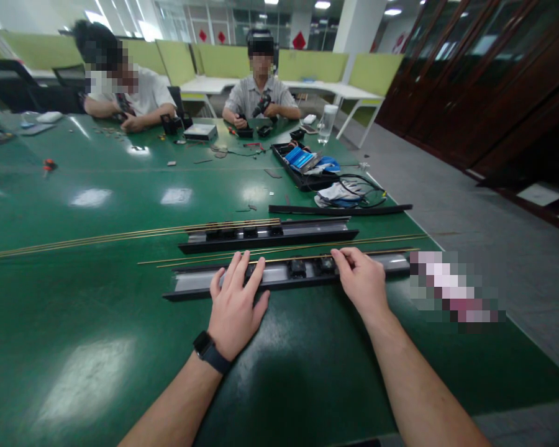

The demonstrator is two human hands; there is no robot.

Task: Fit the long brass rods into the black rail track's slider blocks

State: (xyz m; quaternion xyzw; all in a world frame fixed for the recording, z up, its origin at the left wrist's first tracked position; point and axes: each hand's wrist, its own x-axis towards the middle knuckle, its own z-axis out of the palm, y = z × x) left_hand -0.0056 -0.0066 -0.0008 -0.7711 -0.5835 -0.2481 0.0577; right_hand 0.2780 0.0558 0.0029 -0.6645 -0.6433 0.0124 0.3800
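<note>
Gold rod (298,257) in right pinch, left palm down on near channel (190,282)

My right hand (364,282) has thumb and index closed on the rod, which runs along the far edge of the near channel. My left hand (235,304) is open, palm down, fingers spread across the same channel with the tips by the rod; can't tell whether every tip touches. Dark watch (210,351) on that wrist.

Black blocks (297,267) sit inside the near channel: two between my hands, another partly hidden by my left fingers.

Spare rods (377,240) run between this channel and the far channel (270,239). A bunch of long rods (168,233) crosses the far channel and sticks out well left over the green table (135,360). Blocks in the far channel too.

Beyond: black strip (345,210), gloves (335,197), tray (313,184) with a blue pack (300,158). Two people across the table; the one facing me holds a drill (261,105). Red tool (49,164) far left. Pixelated patch off the near channel's right end, can't tell what.
</note>
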